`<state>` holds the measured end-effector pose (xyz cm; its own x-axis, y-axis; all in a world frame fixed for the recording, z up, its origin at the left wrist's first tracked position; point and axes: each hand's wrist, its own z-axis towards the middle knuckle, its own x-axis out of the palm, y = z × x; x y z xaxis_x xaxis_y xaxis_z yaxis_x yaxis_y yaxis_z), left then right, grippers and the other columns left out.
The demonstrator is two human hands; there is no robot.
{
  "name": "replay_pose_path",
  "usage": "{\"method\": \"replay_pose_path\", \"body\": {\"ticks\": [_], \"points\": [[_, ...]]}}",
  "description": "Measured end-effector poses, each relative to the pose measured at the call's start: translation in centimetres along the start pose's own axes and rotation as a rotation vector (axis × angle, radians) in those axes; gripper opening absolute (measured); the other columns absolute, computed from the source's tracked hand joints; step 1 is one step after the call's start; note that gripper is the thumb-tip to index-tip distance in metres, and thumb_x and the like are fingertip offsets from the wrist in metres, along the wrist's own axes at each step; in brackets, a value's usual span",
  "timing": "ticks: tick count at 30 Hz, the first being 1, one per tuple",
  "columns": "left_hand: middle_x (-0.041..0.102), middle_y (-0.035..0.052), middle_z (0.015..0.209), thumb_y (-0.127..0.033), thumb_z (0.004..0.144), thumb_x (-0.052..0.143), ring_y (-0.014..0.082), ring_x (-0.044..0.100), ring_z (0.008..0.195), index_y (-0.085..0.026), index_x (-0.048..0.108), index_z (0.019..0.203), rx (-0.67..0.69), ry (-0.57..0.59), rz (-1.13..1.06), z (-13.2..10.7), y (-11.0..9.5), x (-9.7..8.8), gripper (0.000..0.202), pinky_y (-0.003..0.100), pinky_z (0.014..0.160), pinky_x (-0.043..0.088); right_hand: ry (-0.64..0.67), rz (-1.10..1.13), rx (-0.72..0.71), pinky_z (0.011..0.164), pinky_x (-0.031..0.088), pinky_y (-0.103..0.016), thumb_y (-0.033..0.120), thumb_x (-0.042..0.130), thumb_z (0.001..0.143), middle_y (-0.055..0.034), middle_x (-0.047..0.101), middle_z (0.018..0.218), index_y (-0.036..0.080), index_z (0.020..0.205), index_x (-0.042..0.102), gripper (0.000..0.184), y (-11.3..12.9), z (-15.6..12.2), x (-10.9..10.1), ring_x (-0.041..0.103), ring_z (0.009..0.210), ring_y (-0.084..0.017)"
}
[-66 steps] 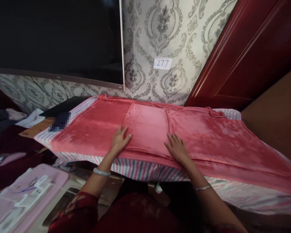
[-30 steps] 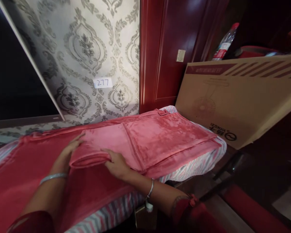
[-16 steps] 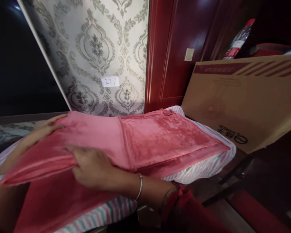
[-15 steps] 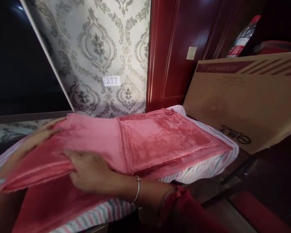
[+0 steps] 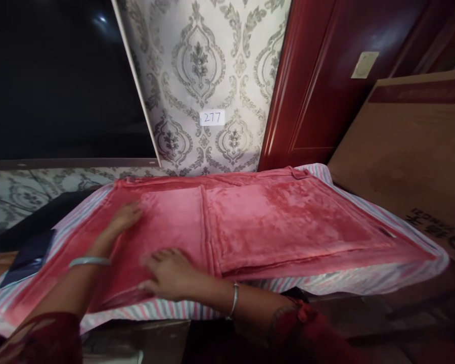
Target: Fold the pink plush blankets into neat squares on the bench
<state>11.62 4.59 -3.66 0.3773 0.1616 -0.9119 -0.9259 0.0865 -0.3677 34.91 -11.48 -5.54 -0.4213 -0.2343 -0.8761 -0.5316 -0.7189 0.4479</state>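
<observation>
A pink plush blanket (image 5: 258, 222) lies spread on a table, with its left and right sides folded in so that the two folded edges meet in a ridge near the middle. My left hand (image 5: 127, 215) rests palm down on the left folded part, fingers stretched forward. On the same part, closer to the front edge, my right hand (image 5: 170, 273) is spread low over the plush, slightly blurred. Neither hand grips the cloth. Both wrists wear bracelets.
Beneath the blanket, a striped cloth (image 5: 349, 278) covers the table. A dark screen (image 5: 60, 86) stands at the back left, beside a patterned wall with a "277" label (image 5: 212, 117). A large cardboard box (image 5: 409, 146) leans at the right. A dark flat object (image 5: 28, 258) lies at the left edge.
The raised left part of the blanket has been laid down flat toward the middle and let go. Both hands now lie on top of it. The view has turned left.
</observation>
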Motion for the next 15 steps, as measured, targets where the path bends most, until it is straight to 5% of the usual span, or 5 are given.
{"method": "replay_pose_path", "body": {"ticks": [4,7,11,15], "points": [[0.047,0.021,0.154,-0.043,0.09,0.052,0.0292,0.045,0.143,-0.004,0.053,0.142,0.112,0.145,0.052,2.8,-5.1,2.8,0.064,0.039,0.119,0.034,-0.192,-0.053,0.185,0.119,0.026,-0.057,0.045,0.058,0.098,-0.0171,0.05,0.151,0.018,0.145,0.051,0.054,-2.9,-2.5,-2.4,0.04,0.144,-0.033],[0.044,0.019,0.157,-0.038,0.092,0.05,0.0262,0.04,0.146,-0.006,0.05,0.146,0.193,0.238,0.081,4.4,-9.8,5.7,0.063,0.035,0.12,0.03,-0.173,-0.075,0.288,0.121,0.014,-0.064,0.05,0.058,0.098,-0.0154,0.031,0.164,0.022,0.154,0.042,0.065,-4.9,-4.7,-2.3,0.017,0.154,-0.037],[0.031,0.0182,0.164,-0.041,0.099,0.039,0.031,0.028,0.152,-0.013,0.038,0.155,0.223,0.26,0.12,4.0,-14.8,9.4,0.063,0.052,0.122,0.025,-0.074,-0.049,0.305,0.121,0.015,-0.064,0.054,0.05,0.1,-0.0137,0.023,0.167,0.023,0.156,0.04,0.065,-5.9,-7.1,-0.7,0.012,0.155,-0.035],[0.025,0.0166,0.166,-0.042,0.103,0.03,0.0339,0.02,0.155,-0.016,0.035,0.157,0.208,0.183,0.179,1.4,-16.3,11.9,0.061,0.062,0.122,0.013,-0.096,-0.031,0.303,0.124,0.015,-0.057,0.052,0.048,0.102,-0.0142,0.024,0.166,0.02,0.155,0.042,0.062,-6.0,-8.2,0.3,0.015,0.155,-0.03]]}}
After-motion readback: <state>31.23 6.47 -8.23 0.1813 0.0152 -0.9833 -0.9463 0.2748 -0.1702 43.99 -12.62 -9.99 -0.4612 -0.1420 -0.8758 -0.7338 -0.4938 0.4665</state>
